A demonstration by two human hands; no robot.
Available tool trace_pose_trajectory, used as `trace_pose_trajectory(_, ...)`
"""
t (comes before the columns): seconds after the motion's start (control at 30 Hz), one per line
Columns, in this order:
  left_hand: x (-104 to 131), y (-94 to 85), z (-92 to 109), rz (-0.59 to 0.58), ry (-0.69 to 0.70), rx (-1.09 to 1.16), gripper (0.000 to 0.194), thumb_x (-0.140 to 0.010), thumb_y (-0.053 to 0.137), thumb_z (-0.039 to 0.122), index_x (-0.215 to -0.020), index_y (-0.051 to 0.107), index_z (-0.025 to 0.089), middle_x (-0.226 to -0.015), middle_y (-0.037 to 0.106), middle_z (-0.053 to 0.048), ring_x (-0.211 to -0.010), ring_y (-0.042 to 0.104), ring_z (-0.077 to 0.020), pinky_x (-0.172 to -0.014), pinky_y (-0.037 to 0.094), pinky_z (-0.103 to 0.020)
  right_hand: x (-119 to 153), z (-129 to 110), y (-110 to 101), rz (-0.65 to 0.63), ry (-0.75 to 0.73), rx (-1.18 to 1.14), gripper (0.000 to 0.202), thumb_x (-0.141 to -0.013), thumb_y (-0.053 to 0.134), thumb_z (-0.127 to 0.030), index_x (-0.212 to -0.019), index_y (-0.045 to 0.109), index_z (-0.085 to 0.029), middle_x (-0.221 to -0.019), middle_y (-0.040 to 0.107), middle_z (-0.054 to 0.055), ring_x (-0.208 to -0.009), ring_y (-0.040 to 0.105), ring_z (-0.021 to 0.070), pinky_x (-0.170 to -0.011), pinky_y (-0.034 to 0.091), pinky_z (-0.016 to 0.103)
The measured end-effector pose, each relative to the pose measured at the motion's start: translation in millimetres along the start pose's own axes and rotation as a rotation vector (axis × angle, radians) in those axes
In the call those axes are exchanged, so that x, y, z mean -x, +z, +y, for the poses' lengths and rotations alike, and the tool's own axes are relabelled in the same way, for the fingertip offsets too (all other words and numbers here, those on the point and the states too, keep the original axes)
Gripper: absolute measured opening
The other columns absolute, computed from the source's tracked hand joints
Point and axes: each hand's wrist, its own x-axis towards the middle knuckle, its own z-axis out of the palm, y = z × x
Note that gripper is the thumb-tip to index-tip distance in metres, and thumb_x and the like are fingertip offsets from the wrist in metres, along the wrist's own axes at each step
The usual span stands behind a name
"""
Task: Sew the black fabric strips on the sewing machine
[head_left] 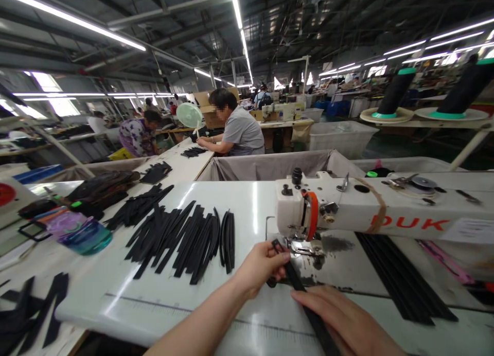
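My left hand [260, 267] pinches the far end of a black fabric strip [295, 278] between thumb and fingers, just left of the presser foot [309, 249] of a white sewing machine [293, 204]. The strip slants down toward me. Lower along it, my right hand [343, 315] grips the strip at its edge, the fingers held together and partly hiding it. On the tabletop to the left lie rows of similar black strips [200, 243]. Several longer black strips [405, 279] rest under the machine arm at the right.
A water bottle [83, 230] stands on the left table, beside a dark bag [100, 191]. Black thread cones [397, 93] stand at upper right. Beyond the table is a cloth-lined bin [266, 165]. A co-worker in a grey shirt [245, 129] sits farther back near a green fan [189, 114].
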Motion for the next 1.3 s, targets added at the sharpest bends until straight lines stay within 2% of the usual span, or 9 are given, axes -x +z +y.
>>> trace_pose_trajectory(0.1, -15, -11.9, -1, 0.089, -0.004, -0.207, 0.031, -0.074, 0.072, 0.031, -0.094, 0.058, 0.012, -0.052, 0.051, 0.007, -0.043, 0.046, -0.0087, -0.046, 0.038, -0.020, -26, 14, 1, -0.041, -0.153, 0.158, 0.056, -0.080, 0.038, 0.001, -0.127, 0.057, -0.023, -0.108, 0.068, 0.009, -0.098, 0.066, 0.0210, -0.081, 0.056, 0.029)
trace_pose_trajectory(0.17, -20, -11.9, -5, 0.250, 0.108, -0.426, 0.037, -0.076, 0.067, 0.018, -0.111, 0.054, 0.013, -0.063, 0.056, 0.005, -0.051, 0.054, -0.0121, -0.052, 0.044, -0.023, -33, 22, 7, -0.050, -0.211, 0.269, 0.053, -0.078, 0.038, 0.003, -0.121, 0.060, -0.019, -0.110, 0.067, 0.011, -0.102, 0.064, 0.0245, -0.081, 0.057, 0.034)
trace_pose_trajectory(0.23, -18, -9.7, -8, 0.411, 0.291, -0.693, 0.057, -0.074, 0.068, 0.009, -0.127, 0.047, 0.015, -0.089, 0.064, -0.003, -0.077, 0.063, -0.0184, -0.071, 0.051, -0.030, -33, 28, 16, -0.049, -0.253, 0.326, 0.052, -0.076, 0.037, 0.004, -0.119, 0.060, -0.014, -0.109, 0.068, 0.013, -0.102, 0.064, 0.0250, -0.080, 0.057, 0.035)
trace_pose_trajectory(0.3, -13, -8.5, -11, 0.463, 0.433, -0.949, 0.056, -0.073, 0.072, 0.010, -0.125, 0.052, 0.017, -0.111, 0.062, -0.010, -0.103, 0.059, -0.0248, -0.089, 0.049, -0.039, -29, 32, 25, -0.051, -0.255, 0.359, 0.052, -0.075, 0.037, 0.005, -0.120, 0.058, -0.011, -0.107, 0.068, 0.013, -0.098, 0.065, 0.0238, -0.078, 0.057, 0.033)
trace_pose_trajectory(0.43, -6, -11.1, -19, 0.268, 0.562, -1.162, 0.008, -0.084, 0.066, 0.017, -0.091, 0.069, 0.019, -0.110, 0.066, -0.008, -0.106, 0.057, -0.0255, -0.093, 0.048, -0.042, -20, 35, 39, 0.011, -0.172, 0.433, 0.052, -0.073, 0.038, 0.003, -0.119, 0.058, -0.009, -0.106, 0.068, 0.013, -0.096, 0.065, 0.0237, -0.073, 0.057, 0.032)
trace_pose_trajectory(0.5, -7, -12.4, -22, 0.194, 0.616, -1.140, 0.010, -0.086, 0.062, 0.014, -0.087, 0.071, 0.019, -0.109, 0.068, -0.006, -0.104, 0.058, -0.0237, -0.093, 0.048, -0.040, -17, 36, 42, 0.045, -0.153, 0.448, 0.050, -0.073, 0.039, 0.002, -0.118, 0.059, -0.009, -0.106, 0.069, 0.013, -0.096, 0.065, 0.0230, -0.075, 0.056, 0.031)
trace_pose_trajectory(0.67, -13, -13.4, -26, 0.144, 0.657, -1.110, 0.010, -0.087, 0.062, 0.014, -0.086, 0.071, 0.018, -0.107, 0.070, -0.006, -0.103, 0.060, -0.0242, -0.093, 0.049, -0.039, -14, 38, 44, 0.059, -0.181, 0.409, 0.048, -0.077, 0.039, 0.001, -0.119, 0.060, -0.009, -0.110, 0.069, 0.012, -0.101, 0.065, 0.0219, -0.082, 0.056, 0.032)
trace_pose_trajectory(0.93, -12, -9.3, -26, 0.152, 0.654, -1.186, 0.010, -0.088, 0.059, 0.011, -0.088, 0.068, 0.016, -0.108, 0.069, -0.007, -0.103, 0.060, -0.0245, -0.093, 0.051, -0.040, -15, 40, 38, 0.007, -0.188, 0.362, 0.041, -0.085, 0.040, -0.004, -0.120, 0.062, -0.008, -0.113, 0.069, 0.013, -0.106, 0.065, 0.0216, -0.085, 0.056, 0.030)
trace_pose_trajectory(1.3, -14, -5.4, -21, 0.150, 0.660, -1.226, 0.018, -0.088, 0.051, 0.008, -0.082, 0.065, 0.016, -0.100, 0.068, -0.007, -0.098, 0.060, -0.0238, -0.090, 0.051, -0.039, -18, 42, 37, -0.022, -0.139, 0.317, 0.040, -0.088, 0.038, -0.002, -0.121, 0.060, -0.008, -0.113, 0.069, 0.013, -0.105, 0.065, 0.0225, -0.087, 0.057, 0.034)
